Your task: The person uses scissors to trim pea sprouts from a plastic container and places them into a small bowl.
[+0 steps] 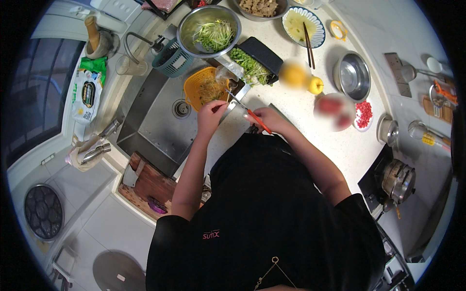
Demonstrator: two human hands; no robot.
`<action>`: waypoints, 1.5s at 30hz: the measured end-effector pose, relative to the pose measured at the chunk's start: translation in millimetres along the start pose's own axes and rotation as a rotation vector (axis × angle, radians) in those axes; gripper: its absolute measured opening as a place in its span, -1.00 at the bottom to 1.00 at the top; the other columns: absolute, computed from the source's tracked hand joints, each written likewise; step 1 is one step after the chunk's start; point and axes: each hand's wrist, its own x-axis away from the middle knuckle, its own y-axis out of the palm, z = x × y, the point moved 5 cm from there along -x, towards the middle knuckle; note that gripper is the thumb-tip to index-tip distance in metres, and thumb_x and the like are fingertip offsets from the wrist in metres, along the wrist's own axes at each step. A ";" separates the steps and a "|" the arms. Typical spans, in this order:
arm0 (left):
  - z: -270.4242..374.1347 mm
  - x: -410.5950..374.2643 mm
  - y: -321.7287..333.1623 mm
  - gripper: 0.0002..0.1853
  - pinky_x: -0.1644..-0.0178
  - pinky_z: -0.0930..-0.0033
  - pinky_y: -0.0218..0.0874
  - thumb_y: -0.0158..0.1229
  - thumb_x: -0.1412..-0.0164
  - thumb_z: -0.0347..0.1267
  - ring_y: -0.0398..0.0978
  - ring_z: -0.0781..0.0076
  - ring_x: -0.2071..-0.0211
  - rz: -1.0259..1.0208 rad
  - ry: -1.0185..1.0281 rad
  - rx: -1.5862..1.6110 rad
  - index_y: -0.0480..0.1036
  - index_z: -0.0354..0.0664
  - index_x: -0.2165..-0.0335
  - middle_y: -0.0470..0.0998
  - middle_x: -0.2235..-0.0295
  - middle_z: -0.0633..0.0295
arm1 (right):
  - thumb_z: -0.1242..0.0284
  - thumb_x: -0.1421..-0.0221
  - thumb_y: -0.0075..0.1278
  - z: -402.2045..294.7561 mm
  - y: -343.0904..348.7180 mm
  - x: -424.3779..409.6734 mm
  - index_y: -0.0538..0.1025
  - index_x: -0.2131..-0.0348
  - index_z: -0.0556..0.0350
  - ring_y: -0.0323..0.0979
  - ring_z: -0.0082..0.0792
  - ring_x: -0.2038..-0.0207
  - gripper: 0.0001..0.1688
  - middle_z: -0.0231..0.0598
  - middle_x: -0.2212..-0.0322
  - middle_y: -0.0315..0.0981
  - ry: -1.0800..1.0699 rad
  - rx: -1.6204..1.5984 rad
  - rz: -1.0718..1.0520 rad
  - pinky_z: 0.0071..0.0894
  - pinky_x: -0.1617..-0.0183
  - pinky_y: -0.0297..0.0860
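Note:
In my right hand (268, 118) is a pair of scissors with red-and-black handles (259, 120); the blades point up and left, towards my other hand. A thin pale strand, probably a sprout stem (228, 97), is pinched between the fingertips of my left hand (211, 115), beside the scissor tips. Just beyond, a yellow plastic colander (192, 80) holds tangled sprout roots or trimmings and sits over the sink (156, 123). Green sprouts (251, 65) lie with a black plastic tray (261, 52) at the sink's edge. More cut sprouts (214, 36) fill part of a steel bowl (185, 34).
On the counter stand a patterned bowl with chopsticks (308, 45), a yellow apple (315, 85), a steel bowl (352, 74) and a plate of red bits (363, 114). A pot (398, 180) is on the stove at right. A cleaver (133, 174) rests on a wooden board (153, 189) at left.

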 end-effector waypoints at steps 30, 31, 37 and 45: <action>160.9 -128.8 -61.3 -0.81 0.18 0.32 0.39 0.31 -0.15 -0.38 0.57 0.38 0.34 0.570 0.650 -0.375 0.61 -0.20 0.24 0.62 0.33 0.19 | -0.44 -0.09 -0.14 19.6 27.2 -37.5 0.56 0.29 0.31 0.46 -0.42 0.54 0.03 -0.24 0.55 0.46 0.055 -0.170 -0.192 -0.41 0.39 0.46; 165.1 -129.3 -57.3 -0.82 0.20 0.32 0.38 0.31 -0.15 -0.37 0.57 0.38 0.35 0.571 0.673 -0.331 0.61 -0.19 0.25 0.61 0.35 0.19 | -0.44 -0.09 -0.14 21.2 25.7 -35.8 0.56 0.30 0.31 0.47 -0.42 0.54 0.03 -0.23 0.54 0.47 0.052 -0.177 -0.189 -0.41 0.40 0.46; 132.5 -98.7 -15.9 -0.85 0.30 0.33 0.36 0.31 -0.15 -0.36 0.56 0.36 0.41 0.227 0.468 -0.312 0.62 -0.16 0.29 0.57 0.40 0.19 | -0.39 -0.13 -0.13 59.4 17.0 -24.4 0.56 0.31 0.28 0.46 -0.42 0.54 -0.03 -0.27 0.54 0.45 0.082 -0.270 -0.091 -0.41 0.41 0.44; 50.9 -86.6 59.1 -0.84 0.31 0.18 0.35 0.37 -0.03 -0.30 0.53 0.15 0.36 0.100 0.349 -0.439 0.59 -0.09 0.41 0.53 0.40 0.22 | -0.20 -0.26 -0.09 64.4 -6.0 18.7 0.51 0.32 0.17 0.37 -0.50 0.52 -0.27 -0.39 0.55 0.35 0.154 -0.341 -0.058 -0.37 0.32 0.47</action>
